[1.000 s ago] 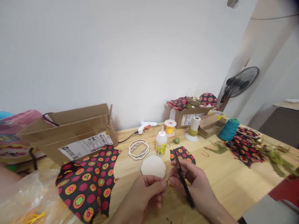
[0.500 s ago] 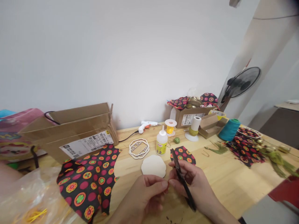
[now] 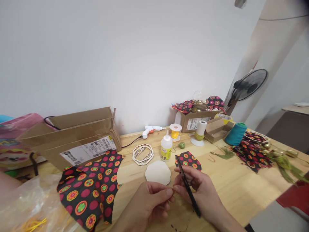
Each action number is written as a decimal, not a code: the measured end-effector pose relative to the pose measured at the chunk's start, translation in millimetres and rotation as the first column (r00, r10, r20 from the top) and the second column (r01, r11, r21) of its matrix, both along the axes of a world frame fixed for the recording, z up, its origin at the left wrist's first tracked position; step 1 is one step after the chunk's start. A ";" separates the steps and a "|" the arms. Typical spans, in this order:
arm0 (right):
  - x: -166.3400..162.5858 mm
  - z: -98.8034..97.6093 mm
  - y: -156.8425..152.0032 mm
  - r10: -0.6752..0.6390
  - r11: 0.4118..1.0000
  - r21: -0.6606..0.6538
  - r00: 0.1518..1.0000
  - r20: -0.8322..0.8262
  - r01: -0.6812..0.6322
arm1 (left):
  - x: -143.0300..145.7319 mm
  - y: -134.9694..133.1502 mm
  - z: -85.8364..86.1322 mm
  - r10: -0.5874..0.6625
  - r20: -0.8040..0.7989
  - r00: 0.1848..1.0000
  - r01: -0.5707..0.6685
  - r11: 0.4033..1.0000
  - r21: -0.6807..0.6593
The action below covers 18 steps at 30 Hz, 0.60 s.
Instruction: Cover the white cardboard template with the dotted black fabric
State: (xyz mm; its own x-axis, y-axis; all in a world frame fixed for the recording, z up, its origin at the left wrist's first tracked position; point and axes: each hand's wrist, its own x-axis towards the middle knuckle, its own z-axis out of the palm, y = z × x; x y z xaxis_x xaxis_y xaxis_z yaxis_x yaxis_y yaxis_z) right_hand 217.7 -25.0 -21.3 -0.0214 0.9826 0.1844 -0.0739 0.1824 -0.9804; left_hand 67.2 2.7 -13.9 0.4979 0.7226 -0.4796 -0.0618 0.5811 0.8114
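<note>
we seem to be at a fine pinching step: our left hand and right hand come together at a tiny reddish bit, too small to identify. the left is narrowed to a thumb-and-finger pinch; the right pinches too while gripping dark scissors slantwise. as we judge it, the next move calls for light, steady fingertips, with the blades clear of skin. just beyond our left hand lies a white scalloped plaque. farther ahead, past the right hand, a cardboard box is heaped with patterned fabric and gold-coloured pieces. well left of our hands, yellow cord shows through a clear bag; a larger carton hides its inside.
</note>
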 end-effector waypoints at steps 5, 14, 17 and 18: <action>0.5 -1.5 0.1 -0.046 0.999 -0.002 0.999 0.022 0.046 | -0.8 -1.2 -1.0 0.006 0.022 1.000 -0.005 1.000 -0.011; 2.3 -1.8 0.3 -0.050 0.998 -0.032 0.999 0.000 0.050 | -0.3 -1.0 1.4 0.012 0.008 1.000 -0.012 1.000 -0.023; 1.4 -1.4 -0.8 0.027 0.998 -0.060 1.000 -0.015 -0.028 | -0.9 -1.7 1.8 0.004 0.015 1.000 -0.004 1.000 0.003; 1.0 -1.4 -1.1 0.053 0.996 -0.065 0.998 -0.016 -0.054 | -1.2 -2.2 2.0 0.003 0.018 1.000 -0.003 1.000 0.006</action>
State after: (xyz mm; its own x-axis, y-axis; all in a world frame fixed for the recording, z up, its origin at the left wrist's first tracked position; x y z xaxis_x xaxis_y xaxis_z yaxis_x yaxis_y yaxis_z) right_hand 218.7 -26.1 -22.8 -0.0721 0.9901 0.1207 -0.0964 0.1135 -0.9889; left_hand 66.0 0.6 -12.0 0.5045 0.7269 -0.4659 -0.0780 0.5758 0.8139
